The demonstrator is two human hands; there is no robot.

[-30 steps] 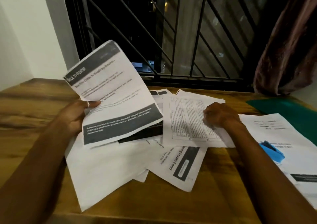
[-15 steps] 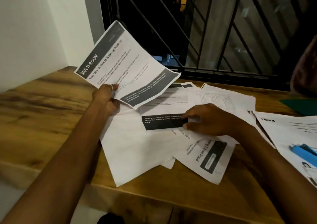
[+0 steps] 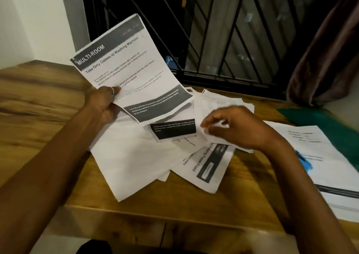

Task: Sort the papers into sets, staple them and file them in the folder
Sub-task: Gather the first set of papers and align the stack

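My left hand [image 3: 104, 102] holds a printed sheet headed "MULTI-ROOM" [image 3: 134, 69] up and tilted over the left of the table. Below it lies a loose pile of papers [image 3: 136, 156], fanned out, with a "Frozen Food" sheet [image 3: 209, 166] at its front right. My right hand [image 3: 240, 129] is over the middle of the pile, fingers curled and pinching the edge of a white sheet [image 3: 219, 102] beside a page with a dark band [image 3: 174, 130]. A blue stapler [image 3: 304, 161] rests on a separate stack of papers [image 3: 330, 176] at the right. The green folder [image 3: 330, 125] lies behind that stack.
The wooden table [image 3: 38, 117] has its front edge close to me. A barred window grille [image 3: 223, 59] runs along the back. A dark curtain [image 3: 330, 59] hangs at the back right, and a white wall [image 3: 29, 20] stands at the left.
My right hand has lifted from lying flat on the dark-banded page and now pinches a sheet's edge further right. The left hand still holds the "MULTI-ROOM" sheet up.
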